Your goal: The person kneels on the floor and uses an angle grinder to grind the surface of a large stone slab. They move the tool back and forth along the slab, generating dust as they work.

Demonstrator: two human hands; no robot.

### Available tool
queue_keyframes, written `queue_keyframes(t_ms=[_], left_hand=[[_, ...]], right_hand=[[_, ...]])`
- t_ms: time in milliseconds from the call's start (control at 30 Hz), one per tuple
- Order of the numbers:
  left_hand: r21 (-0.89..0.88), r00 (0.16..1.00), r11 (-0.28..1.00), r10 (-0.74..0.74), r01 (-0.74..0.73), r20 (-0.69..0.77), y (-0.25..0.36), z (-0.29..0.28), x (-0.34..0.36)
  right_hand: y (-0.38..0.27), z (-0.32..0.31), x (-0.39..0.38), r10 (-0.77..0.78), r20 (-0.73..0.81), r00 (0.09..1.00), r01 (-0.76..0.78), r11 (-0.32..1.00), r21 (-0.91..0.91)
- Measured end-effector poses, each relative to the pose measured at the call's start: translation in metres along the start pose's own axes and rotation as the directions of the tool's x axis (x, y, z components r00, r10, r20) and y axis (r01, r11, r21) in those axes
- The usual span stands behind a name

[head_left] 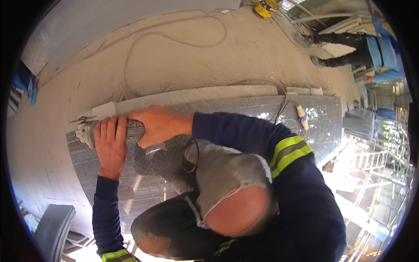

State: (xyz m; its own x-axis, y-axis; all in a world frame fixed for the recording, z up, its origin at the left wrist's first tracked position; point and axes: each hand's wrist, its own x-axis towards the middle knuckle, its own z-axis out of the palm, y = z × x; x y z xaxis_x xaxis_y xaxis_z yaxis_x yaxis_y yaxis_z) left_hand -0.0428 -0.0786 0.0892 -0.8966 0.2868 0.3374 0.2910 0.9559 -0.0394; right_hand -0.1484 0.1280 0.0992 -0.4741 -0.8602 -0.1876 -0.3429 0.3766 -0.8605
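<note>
Both of my hands grip a dusty angle grinder near the far left corner of a dark polished stone slab. My left hand is wrapped over the grinder's head end, beside its thin disc, which is at the slab's far edge. My right hand holds the grinder's body, thumb and fingers around it. A black cable loops below my right wrist. My bent legs, in torn trousers, are on and over the slab.
A taped cable connector lies on the slab's right part. Pale strips border the far edge. Cables cross the dusty floor. A yellow bucket stands beyond. A person in blue is at top right. Dark slabs are at lower left.
</note>
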Motion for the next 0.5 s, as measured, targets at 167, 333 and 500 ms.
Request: queue_keyframes(t_ms=[167, 333, 500], left_hand=[[-0.042, 0.991, 0.999, 0.009, -0.015, -0.134, 0.011, -0.028, 0.031], [-0.085, 0.982, 0.996, -0.019, 0.003, -0.187, 0.043, -0.029, 0.048], [-0.102, 0.989, 0.994, -0.061, 0.048, -0.133, 0.060, -0.025, 0.033]], right_hand=[[-0.042, -0.045, -0.020, 0.036, 0.008, 0.999, -0.036, 0.995, -0.088], [-0.057, -0.081, -0.044, 0.119, 0.113, 0.986, -0.101, 0.983, -0.156], [-0.044, -0.066, -0.054, 0.096, 0.112, 0.989, -0.074, 0.979, -0.190]])
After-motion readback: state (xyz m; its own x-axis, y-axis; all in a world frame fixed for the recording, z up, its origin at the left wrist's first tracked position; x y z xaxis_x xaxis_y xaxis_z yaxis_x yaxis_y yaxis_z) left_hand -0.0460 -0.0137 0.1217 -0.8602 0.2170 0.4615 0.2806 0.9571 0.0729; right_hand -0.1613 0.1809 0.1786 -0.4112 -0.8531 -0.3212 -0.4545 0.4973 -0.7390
